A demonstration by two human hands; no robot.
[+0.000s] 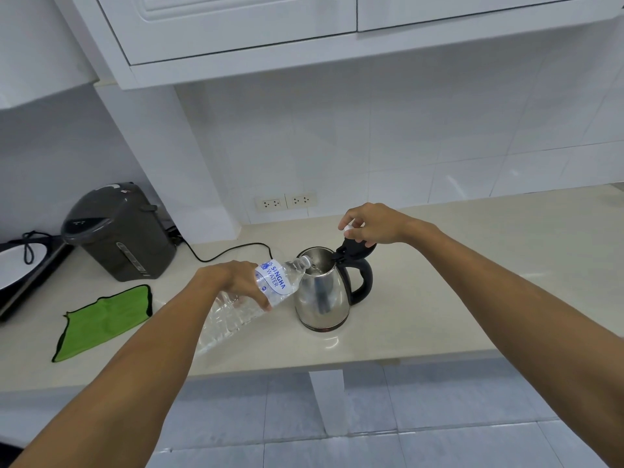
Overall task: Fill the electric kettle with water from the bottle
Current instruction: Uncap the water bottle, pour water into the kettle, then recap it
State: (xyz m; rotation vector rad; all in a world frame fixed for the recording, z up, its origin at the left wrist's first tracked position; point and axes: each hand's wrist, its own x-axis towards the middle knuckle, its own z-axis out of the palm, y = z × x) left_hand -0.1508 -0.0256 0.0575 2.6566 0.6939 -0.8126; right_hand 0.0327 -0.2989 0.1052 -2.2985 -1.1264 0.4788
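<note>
Steel kettle (320, 292) open, pouring underway: left hand (236, 282) gripped the tilted bottle (266, 288), right hand (371, 224) pinched the cap (347, 228) (fill level hidden).

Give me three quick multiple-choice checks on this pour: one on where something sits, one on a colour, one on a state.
1. Where does the green cloth lie relative to the kettle?
A. To its left on the counter
B. Behind it by the wall sockets
C. Under its base

2. What colour is the kettle's handle?
A. White
B. Black
C. Red

3. What state is the kettle's lid in?
A. Shut flat
B. Taken off and lying on the counter
C. Tipped open, with the right hand on it

Answers:
1 A: the cloth lies flat near the counter's front edge, left of the kettle and of the left hand.
2 B: the handle loop on the steel body is black.
3 C: the lid stands up at the hinge while the bottle, tilted in the left hand, has its mouth at the kettle's opening.
</note>
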